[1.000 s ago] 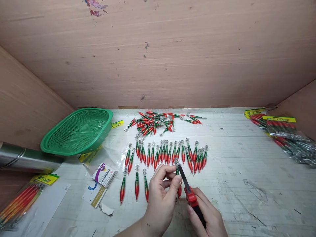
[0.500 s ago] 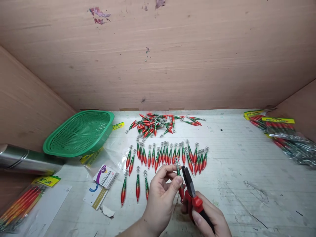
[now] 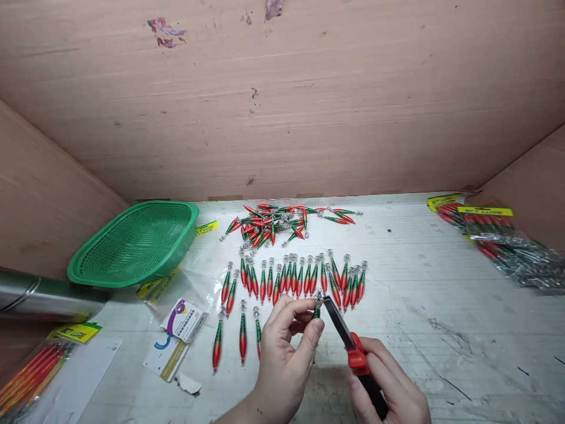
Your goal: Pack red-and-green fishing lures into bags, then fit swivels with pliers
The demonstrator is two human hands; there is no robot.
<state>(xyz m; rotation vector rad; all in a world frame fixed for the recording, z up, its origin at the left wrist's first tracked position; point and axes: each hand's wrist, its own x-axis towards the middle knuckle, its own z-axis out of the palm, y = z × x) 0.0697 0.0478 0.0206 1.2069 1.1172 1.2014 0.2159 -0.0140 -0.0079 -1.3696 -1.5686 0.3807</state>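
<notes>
Lure (image 3: 316, 312) points lengthwise up the head view, hooks (image 3: 318, 292) foremost.

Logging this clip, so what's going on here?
A person's left hand pinches a lure near its hooks. The right hand holds pliers with their tips beside the hooks; contact is hard to tell. More lures lie in rough rows on the table, with a jumbled pile behind and bagged ones at the right.
</notes>
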